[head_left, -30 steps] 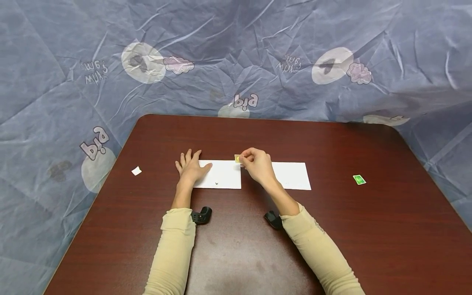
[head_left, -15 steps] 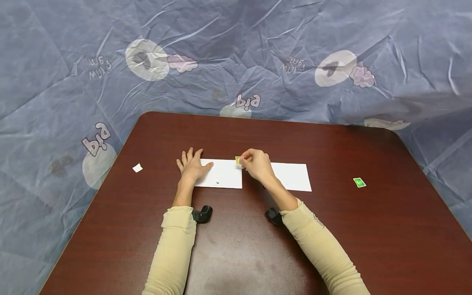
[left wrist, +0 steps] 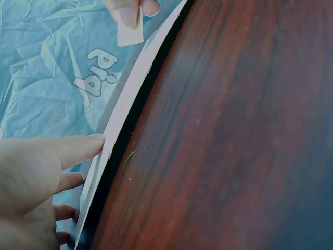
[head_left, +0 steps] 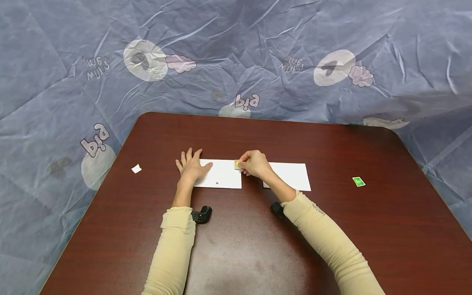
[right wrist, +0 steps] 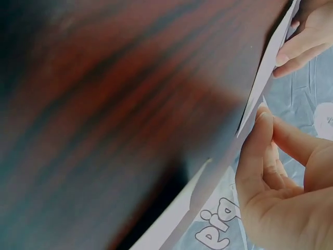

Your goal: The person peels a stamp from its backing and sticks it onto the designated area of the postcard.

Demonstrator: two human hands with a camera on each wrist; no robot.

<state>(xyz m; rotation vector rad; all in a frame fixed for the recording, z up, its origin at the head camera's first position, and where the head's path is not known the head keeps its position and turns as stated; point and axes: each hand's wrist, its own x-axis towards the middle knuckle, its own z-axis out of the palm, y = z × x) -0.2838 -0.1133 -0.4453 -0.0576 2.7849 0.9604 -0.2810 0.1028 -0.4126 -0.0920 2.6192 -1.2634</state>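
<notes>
My left hand (head_left: 191,168) lies with fingers spread over the left end of a white rectangular sheet (head_left: 223,176), which bears a small dark mark near its front edge. Between thumb and index finger, my right hand (head_left: 255,164) pinches a small yellow square piece (head_left: 236,164) at the sheet's back right corner. In the left wrist view this square (left wrist: 130,35) shows a pale side above the sheet's edge. A second white sheet (head_left: 293,176) lies to the right, partly hidden behind my right hand and wrist.
A small green square (head_left: 358,181) lies on the dark red-brown table (head_left: 228,229) at the far right. Far left is a small white piece (head_left: 136,168). Behind the table's back edge hangs a crumpled blue-grey printed cloth (head_left: 221,49).
My right hand has moved slightly toward me with the yellow square, bringing it down over the left sheet's corner. The right forearm has swung outward a little. My left hand stays in place.
</notes>
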